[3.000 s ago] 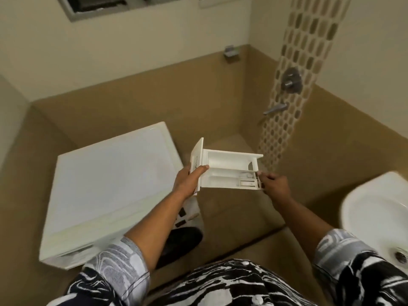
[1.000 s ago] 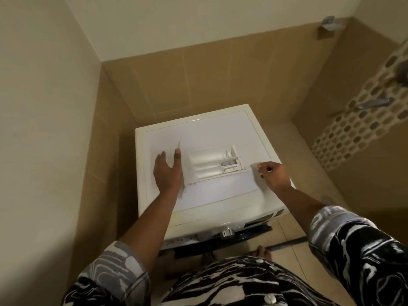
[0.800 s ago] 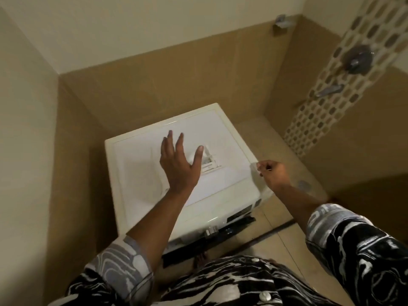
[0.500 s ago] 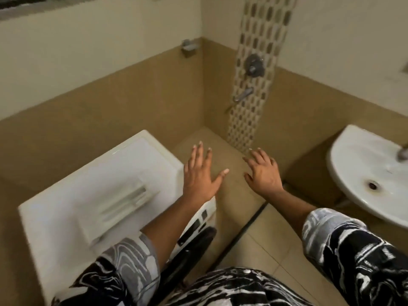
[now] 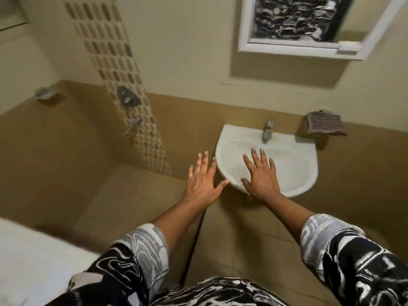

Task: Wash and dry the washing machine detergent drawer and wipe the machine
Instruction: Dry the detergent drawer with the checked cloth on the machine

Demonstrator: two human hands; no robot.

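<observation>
The person's left hand point(image 5: 202, 184) is stretched forward, palm down, fingers straight and spread. Its grip is fully open and has hold of nothing. It hangs above the tan floor tiles point(image 5: 242, 239), just beside the left rim of the white ceramic wall basin point(image 5: 304, 155), with the thumb pointing at that rim. The right hand point(image 5: 261, 177) is also flat with its fingers splayed, its grip wide open and empty. It lies over the near left part of the basin bowl, and whether it touches the ceramic cannot be told.

Of the task's things, only a blurred corner of the white washing machine top point(image 5: 33, 261) shows, at the bottom left, well apart from both hands. The detergent drawer is out of view.

A grey metal tap point(image 5: 267, 130) stands at the back of the basin. A brown striped cloth point(image 5: 324, 123) hangs on the wall to the right of it. Above is a white-framed mirror point(image 5: 293, 18). To the left, a strip of oval mosaic tiles point(image 5: 119, 69) carries a metal shower mixer point(image 5: 128, 98) with a spout point(image 5: 133, 124) below it. Black-and-white patterned sleeves point(image 5: 136, 250) cover both upper forearms.
</observation>
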